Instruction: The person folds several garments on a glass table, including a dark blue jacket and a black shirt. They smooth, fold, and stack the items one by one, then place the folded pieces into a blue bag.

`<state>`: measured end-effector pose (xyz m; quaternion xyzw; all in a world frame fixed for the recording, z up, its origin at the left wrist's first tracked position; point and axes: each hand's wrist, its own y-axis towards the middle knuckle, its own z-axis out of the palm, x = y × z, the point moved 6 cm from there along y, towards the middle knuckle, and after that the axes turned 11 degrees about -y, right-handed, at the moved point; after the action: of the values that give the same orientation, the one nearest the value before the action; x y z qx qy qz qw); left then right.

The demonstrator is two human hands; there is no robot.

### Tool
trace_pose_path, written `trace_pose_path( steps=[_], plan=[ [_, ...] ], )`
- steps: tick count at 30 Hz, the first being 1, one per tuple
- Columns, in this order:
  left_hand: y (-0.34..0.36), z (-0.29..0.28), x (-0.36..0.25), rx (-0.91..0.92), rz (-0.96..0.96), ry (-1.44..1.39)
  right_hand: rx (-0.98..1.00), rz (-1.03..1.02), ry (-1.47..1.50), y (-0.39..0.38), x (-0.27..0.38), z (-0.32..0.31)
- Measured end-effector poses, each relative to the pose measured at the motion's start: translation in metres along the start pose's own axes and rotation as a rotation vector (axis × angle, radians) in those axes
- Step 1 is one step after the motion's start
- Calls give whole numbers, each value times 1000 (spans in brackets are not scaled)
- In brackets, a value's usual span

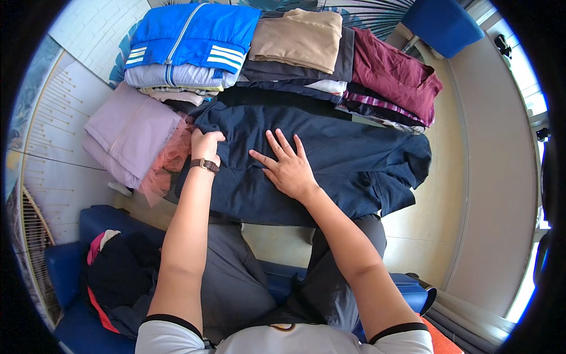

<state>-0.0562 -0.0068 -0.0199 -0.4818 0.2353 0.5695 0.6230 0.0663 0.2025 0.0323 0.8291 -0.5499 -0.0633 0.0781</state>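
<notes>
A dark navy garment (354, 153) lies spread across the surface in front of me, creased, with its right end bunched; its exact kind is hard to make out. At its left end my left hand (205, 146), a brown-strapped watch on the wrist, has its fingers curled round a fold of the cloth. My right hand (289, 168) rests flat on the middle of the garment, fingers spread and gripping nothing. Just left of my left hand are a peach ruffled tulle piece (162, 171) and a folded lilac garment (127, 133).
Along the far side stand stacks of folded clothes: a blue zip jacket (188, 38) on top at left, beige cloth (298, 38) in the middle, a maroon top (395, 76) at right. Dark clothes (127, 277) lie on the blue seat beside me. A blue chair (442, 26) stands far right.
</notes>
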Motion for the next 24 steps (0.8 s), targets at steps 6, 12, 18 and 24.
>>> trace_pose_path(
  steps=[6,12,18,24],
  plan=[
    [3,-3,9,86,-306,-411,24,-14,15,-15,-15,-12],
    [-46,39,-2,193,-647,-433,75,8,32,-56,-58,-23],
    [-31,41,28,363,-629,-77,-238,188,498,-69,-93,-46],
    [16,34,-4,321,-188,-437,-304,713,22,-110,-199,-41]
  ],
)
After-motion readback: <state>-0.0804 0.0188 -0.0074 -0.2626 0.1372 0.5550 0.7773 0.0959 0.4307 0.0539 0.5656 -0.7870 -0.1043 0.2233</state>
